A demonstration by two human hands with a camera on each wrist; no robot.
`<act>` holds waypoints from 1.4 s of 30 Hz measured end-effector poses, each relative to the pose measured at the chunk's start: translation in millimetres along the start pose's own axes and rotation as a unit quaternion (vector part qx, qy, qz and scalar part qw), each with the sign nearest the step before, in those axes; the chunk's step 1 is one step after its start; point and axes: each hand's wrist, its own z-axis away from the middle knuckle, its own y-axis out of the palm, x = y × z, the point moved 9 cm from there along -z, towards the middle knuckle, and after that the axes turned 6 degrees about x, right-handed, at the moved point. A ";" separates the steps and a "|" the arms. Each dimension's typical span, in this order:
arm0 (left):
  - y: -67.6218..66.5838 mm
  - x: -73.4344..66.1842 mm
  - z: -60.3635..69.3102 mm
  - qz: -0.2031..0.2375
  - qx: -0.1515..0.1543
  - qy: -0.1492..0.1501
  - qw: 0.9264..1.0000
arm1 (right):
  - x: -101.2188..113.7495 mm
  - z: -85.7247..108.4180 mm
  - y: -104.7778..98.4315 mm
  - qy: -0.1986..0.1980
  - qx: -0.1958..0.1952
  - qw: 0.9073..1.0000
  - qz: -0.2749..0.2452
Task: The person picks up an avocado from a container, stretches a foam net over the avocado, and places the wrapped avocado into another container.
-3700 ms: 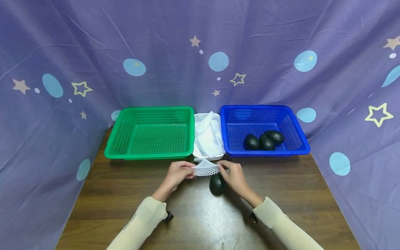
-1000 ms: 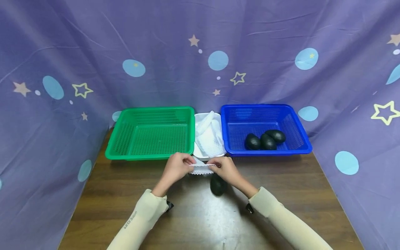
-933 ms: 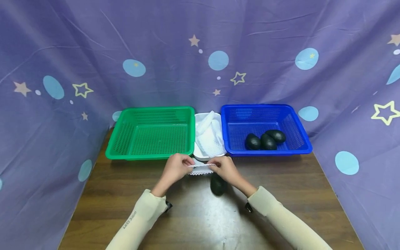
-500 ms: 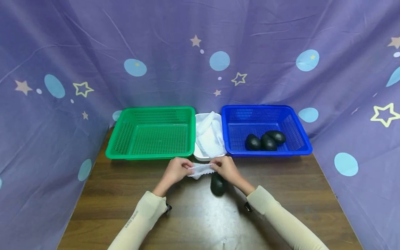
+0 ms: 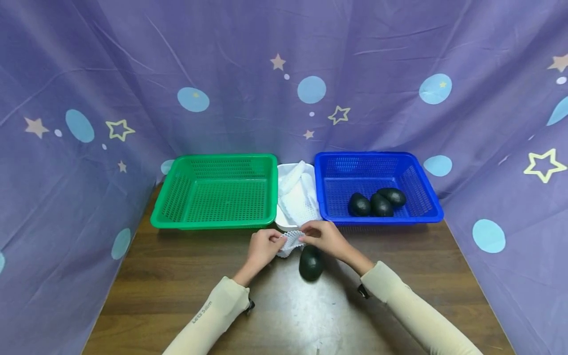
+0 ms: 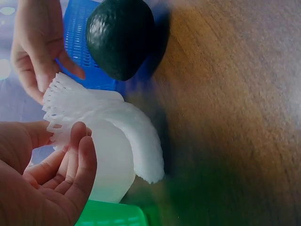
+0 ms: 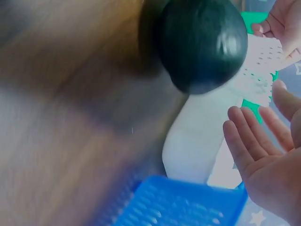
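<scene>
Brown wooden tabletop (image 5: 275, 315): near edge cut off, room twd side edges. L hand (image 5: 263, 248) pinches white foam-net sleeve (image 5: 292, 241), mid, twd far edge; R hand (image 5: 329, 239) at it, grip unclear; dark-green oval avocado (image 5: 311, 266) just beside.

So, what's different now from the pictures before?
The left hand moved rightward, still pinching the white net, which now spans a narrower gap. The right hand spread its thumb and fingers, loosening its pinch. The lone avocado, green basket and blue basket stayed put.
</scene>
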 end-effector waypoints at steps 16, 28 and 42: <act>7.8 7.1 -1.1 0.024 0.000 -0.011 1.000 | 13.9 26.4 14.8 -0.096 0.172 0.968 0.152; 13.7 10.4 -3.4 0.043 0.000 -0.011 0.999 | 12.5 36.4 27.3 -0.105 0.244 0.950 0.166; 23.1 15.7 -4.1 0.106 0.032 -0.025 0.993 | 1.7 36.9 26.3 -0.071 0.208 0.952 0.211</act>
